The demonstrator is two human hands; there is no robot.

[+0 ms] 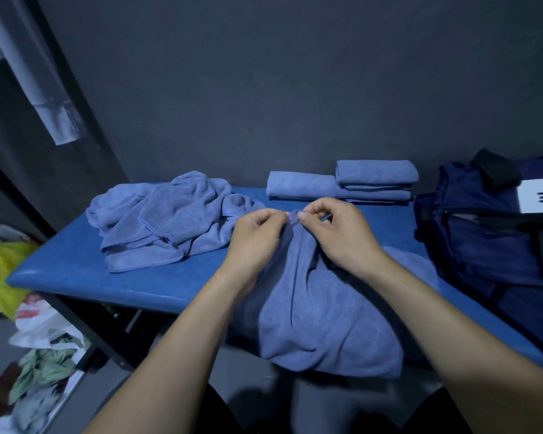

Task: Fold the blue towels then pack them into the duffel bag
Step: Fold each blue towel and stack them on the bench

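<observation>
Towel [320,308] lengthwise toward wall

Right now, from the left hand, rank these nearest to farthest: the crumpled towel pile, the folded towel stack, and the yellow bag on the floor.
From the left hand:
1. Crumpled towel pile, just left of it.
2. Folded towel stack, behind, to the right.
3. Yellow bag, far left, on the floor.

- Bare blue tabletop [76,277] lies open along the near left edge, in front of the heap of unfolded towels [166,217].
- That heap fills the left rear of the tabletop.
- A strip of bare surface runs between the heap and the folded towels [342,183], which stand stacked against the back wall.
- The duffel bag [489,233] blocks the right end.
- The towel [320,308] under both hands covers the near middle and hangs over the front edge.
- Plastic bags [29,324] crowd the floor at left.
</observation>
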